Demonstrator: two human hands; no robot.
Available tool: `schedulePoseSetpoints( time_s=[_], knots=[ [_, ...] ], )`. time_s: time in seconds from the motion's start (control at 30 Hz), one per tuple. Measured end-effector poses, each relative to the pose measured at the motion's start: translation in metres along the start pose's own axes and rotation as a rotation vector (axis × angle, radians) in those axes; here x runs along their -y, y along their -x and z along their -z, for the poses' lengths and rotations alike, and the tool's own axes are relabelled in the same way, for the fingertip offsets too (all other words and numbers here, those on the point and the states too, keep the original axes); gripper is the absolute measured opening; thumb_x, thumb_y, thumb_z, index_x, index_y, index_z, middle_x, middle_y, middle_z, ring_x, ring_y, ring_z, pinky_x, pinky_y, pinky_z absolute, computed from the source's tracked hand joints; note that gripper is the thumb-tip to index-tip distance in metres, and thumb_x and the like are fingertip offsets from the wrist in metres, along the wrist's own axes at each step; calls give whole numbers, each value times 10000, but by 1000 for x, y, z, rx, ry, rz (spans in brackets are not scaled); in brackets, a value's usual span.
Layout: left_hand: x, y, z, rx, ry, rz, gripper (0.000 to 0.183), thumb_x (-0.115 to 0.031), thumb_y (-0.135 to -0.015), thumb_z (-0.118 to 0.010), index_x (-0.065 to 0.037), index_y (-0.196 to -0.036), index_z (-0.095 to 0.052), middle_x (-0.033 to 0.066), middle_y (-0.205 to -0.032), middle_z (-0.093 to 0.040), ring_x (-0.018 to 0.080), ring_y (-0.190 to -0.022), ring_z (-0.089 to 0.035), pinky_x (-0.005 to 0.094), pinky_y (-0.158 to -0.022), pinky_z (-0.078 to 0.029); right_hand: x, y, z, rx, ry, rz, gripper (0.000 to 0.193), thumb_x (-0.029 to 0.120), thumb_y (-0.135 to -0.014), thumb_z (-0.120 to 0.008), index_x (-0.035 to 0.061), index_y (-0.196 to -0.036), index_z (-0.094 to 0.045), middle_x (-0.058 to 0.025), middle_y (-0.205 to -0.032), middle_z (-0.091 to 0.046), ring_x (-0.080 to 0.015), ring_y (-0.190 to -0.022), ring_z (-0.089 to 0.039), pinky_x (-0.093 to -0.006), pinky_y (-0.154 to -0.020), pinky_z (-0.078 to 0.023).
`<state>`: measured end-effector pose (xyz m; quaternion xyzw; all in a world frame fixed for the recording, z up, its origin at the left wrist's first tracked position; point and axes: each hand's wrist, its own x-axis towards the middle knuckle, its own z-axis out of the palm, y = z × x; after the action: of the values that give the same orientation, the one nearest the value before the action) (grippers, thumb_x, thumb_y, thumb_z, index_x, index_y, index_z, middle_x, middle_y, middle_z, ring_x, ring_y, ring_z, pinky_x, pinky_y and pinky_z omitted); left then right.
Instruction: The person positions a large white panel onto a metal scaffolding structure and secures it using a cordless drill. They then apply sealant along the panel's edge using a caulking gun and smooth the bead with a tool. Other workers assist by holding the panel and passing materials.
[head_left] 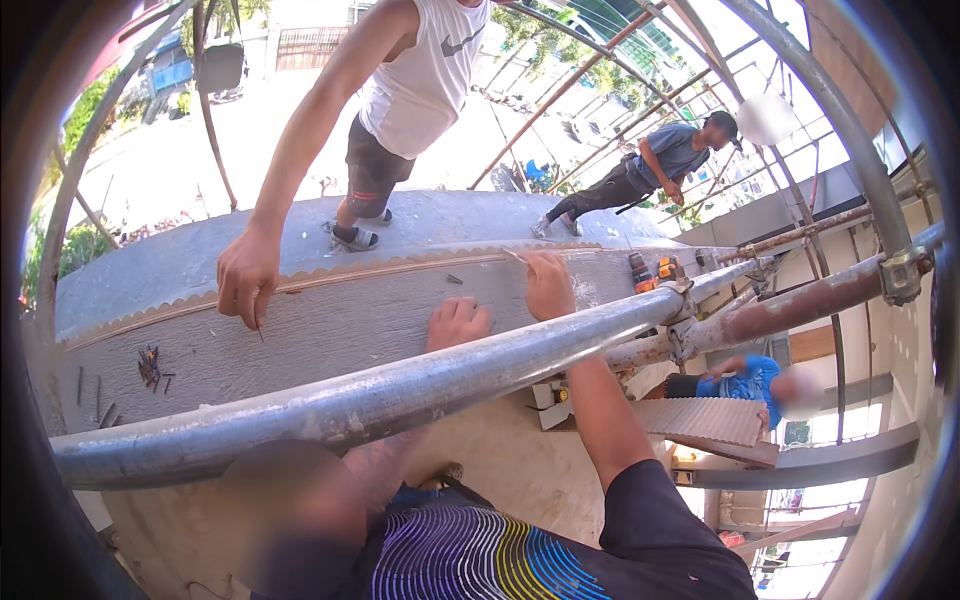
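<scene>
My left hand [460,322] rests on the grey textured ledge [370,325] with its fingers curled; whether anything is inside is hidden. My right hand [549,285] pinches a thin pale stick [514,257] at the edge of a long scalloped strip [400,263]. That strip runs along the ledge from left to right. Two small dark pieces [454,279] lie just beyond my left hand. A person in a white sleeveless shirt [425,75] leans in; that person's hand [250,280] holds a thin dark pin-like piece [262,334] over the ledge.
A thick metal pipe [400,400] crosses above my forearms. Loose dark fasteners [149,366] lie at the left; drills [641,273] stand at the right. Another person [650,165] is on the far slab. Lower right, a person in blue [745,385] is beside a corrugated sheet [705,420].
</scene>
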<state>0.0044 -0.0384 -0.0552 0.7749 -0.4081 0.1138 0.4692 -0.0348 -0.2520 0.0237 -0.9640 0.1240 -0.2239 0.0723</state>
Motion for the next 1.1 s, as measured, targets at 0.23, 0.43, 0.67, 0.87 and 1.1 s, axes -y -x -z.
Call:
schedulePoseSetpoints(
  time_s=[0.23, 0.43, 0.67, 0.87, 1.1],
  knots=[
    [-5, -6, 6, 86, -20, 91, 262, -148, -786, -775, -37, -1023, -760, 172, -1263, -699, 359, -1273, -629, 543, -1083, -478, -10, 0, -6, -153, 8, -203, 231, 49, -995, -689, 31, -1185, -818, -170, -1159, -805, -403, -1193, -693, -516, -1083, -515],
    [-7, -7, 7, 100, -43, 129, 326, -160, -804, -815, -41, -1103, -765, 191, -1354, -668, 382, -1332, -594, 542, -1113, -451, 26, 20, -12, 16, 72, 70, 279, 51, -963, -678, 63, -1205, -817, -149, -1152, -809, -371, -1183, -689, -498, -1116, -460],
    [-9, -8, 3, 139, 20, 107, 315, -151, -819, -811, -44, -1113, -769, 196, -1359, -660, 389, -1332, -589, 557, -1125, -435, -20, 2, -6, -123, 121, -152, 218, 44, -994, -697, 53, -1173, -821, -120, -1140, -811, -344, -1209, -684, -497, -1107, -461],
    [0, -9, 1, 132, 40, 124, 300, -141, -827, -800, -44, -1110, -768, 206, -1357, -660, 395, -1324, -592, 557, -1120, -429, -9, 47, 11, -27, 83, -51, 242, 88, -1027, -669, 60, -1218, -814, -157, -1181, -808, -394, -1176, -686, -513, -1088, -479],
    [3, -10, -3, 139, 23, 100, 264, -108, -817, -776, -37, -1071, -763, 206, -1342, -679, 386, -1311, -599, 549, -1096, -427, -21, 50, 14, 74, 96, -101, 241, 84, -1006, -716, 51, -1224, -811, -145, -1197, -815, -366, -1164, -708, -490, -1075, -505]
  ],
)
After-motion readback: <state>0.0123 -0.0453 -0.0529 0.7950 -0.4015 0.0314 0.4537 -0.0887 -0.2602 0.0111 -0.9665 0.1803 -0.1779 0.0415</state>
